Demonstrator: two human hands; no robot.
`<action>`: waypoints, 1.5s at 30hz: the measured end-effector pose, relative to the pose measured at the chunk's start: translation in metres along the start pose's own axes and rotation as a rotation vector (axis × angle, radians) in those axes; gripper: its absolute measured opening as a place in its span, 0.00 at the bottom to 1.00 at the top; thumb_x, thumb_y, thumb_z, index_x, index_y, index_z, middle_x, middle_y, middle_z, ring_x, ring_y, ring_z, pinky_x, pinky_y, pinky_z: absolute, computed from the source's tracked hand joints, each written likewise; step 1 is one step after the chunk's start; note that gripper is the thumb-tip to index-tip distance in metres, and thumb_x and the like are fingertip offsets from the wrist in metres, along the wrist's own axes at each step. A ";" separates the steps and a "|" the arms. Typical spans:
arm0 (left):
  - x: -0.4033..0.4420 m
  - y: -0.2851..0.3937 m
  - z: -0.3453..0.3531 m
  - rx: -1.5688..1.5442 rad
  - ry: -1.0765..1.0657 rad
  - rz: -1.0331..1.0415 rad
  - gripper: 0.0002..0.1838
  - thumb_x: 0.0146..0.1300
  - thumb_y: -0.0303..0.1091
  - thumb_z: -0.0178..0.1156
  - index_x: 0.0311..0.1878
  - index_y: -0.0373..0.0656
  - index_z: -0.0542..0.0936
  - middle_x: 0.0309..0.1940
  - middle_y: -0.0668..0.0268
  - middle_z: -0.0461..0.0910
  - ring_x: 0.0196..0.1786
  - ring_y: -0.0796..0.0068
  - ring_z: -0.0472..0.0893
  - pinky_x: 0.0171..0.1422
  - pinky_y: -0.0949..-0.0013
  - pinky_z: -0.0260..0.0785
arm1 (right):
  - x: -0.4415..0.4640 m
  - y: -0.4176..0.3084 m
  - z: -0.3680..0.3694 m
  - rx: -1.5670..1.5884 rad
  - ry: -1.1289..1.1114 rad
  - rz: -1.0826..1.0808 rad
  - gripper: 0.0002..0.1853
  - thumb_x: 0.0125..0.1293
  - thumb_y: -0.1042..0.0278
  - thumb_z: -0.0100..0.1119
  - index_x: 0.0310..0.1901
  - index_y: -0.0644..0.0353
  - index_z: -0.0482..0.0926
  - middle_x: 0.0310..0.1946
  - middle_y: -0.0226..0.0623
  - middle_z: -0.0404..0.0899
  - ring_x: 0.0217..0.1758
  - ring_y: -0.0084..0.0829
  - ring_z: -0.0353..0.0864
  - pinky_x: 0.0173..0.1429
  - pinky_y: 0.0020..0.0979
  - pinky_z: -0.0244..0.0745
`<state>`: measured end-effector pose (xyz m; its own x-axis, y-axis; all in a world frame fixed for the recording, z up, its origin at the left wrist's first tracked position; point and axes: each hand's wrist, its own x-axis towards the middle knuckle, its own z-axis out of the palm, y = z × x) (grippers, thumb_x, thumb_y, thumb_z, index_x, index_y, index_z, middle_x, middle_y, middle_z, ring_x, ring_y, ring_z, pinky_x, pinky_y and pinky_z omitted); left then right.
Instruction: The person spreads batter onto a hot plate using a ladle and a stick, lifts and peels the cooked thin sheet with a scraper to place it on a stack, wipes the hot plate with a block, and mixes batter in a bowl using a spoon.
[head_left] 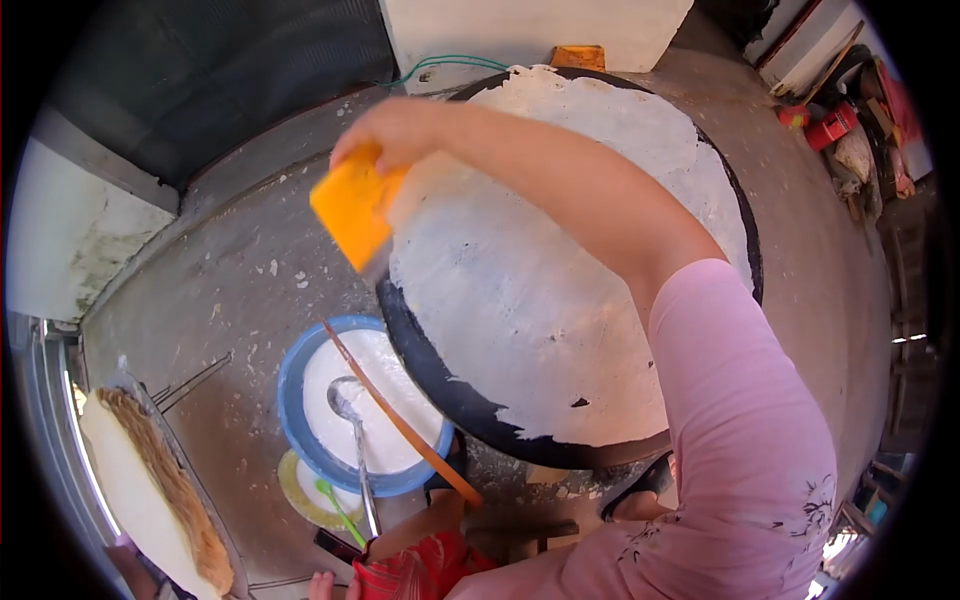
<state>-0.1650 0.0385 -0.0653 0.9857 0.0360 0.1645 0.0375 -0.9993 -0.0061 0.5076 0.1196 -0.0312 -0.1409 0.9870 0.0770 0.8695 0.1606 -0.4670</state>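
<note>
My right hand (392, 130) is closed on a yellow scraper (355, 210), slightly blurred, at the left edge of the large round black griddle (430, 350). A thin, pale sheet of batter (520, 300) covers most of the griddle, with ragged edges and a few small holes. Only the fingertips of my left hand (335, 586) show at the bottom edge, apart, beside the red shorts. Near the griddle stands a blue basin (292, 400) of white batter (390, 360). A metal ladle (358, 430) rests in it, and a curved wooden stick (395, 415) lies across it.
Partly under the basin is a yellowish dish (292, 490) with a green-handled utensil (340, 515). At far left lies a stack of thin flat sheets (150, 490). An orange block (578, 57) and a green hose (450, 60) are behind the griddle. Red containers (832, 126) stand far right.
</note>
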 end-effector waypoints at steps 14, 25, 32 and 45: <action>0.121 0.088 -0.075 -0.421 0.268 -0.658 0.21 0.61 0.40 0.39 0.45 0.32 0.73 0.55 0.47 0.63 0.60 0.46 0.59 0.63 0.49 0.49 | -0.281 -0.312 0.077 -0.166 -0.328 -0.266 0.06 0.51 0.63 0.54 0.30 0.52 0.77 0.21 0.28 0.75 0.30 0.30 0.75 0.36 0.32 0.67; 0.113 0.096 -0.063 -0.449 0.405 -0.528 0.18 0.63 0.33 0.40 0.49 0.31 0.71 0.57 0.50 0.61 0.61 0.51 0.59 0.64 0.54 0.48 | -0.517 -0.160 0.048 0.036 1.298 1.498 0.24 0.44 0.63 0.65 0.44 0.64 0.72 0.35 0.46 0.79 0.38 0.40 0.80 0.43 0.34 0.74; 0.116 0.102 -0.057 -0.472 0.453 -0.475 0.18 0.63 0.33 0.41 0.49 0.31 0.71 0.57 0.51 0.62 0.60 0.53 0.60 0.63 0.56 0.49 | -0.478 -0.218 0.099 0.131 1.114 1.666 0.22 0.43 0.64 0.65 0.42 0.62 0.74 0.36 0.47 0.79 0.41 0.42 0.79 0.46 0.36 0.73; 0.151 0.105 -0.058 -0.740 0.469 -0.383 0.17 0.62 0.30 0.46 0.52 0.35 0.70 0.57 0.56 0.64 0.59 0.62 0.64 0.61 0.64 0.56 | -0.355 -0.388 0.158 0.105 0.838 0.832 0.17 0.45 0.69 0.60 0.41 0.55 0.74 0.33 0.39 0.78 0.38 0.41 0.77 0.41 0.36 0.72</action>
<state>-0.0215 -0.0620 0.0163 0.7558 0.5140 0.4057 0.0721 -0.6811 0.7286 0.1454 -0.2926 -0.0166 0.8373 0.4860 0.2504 0.4990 -0.4923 -0.7132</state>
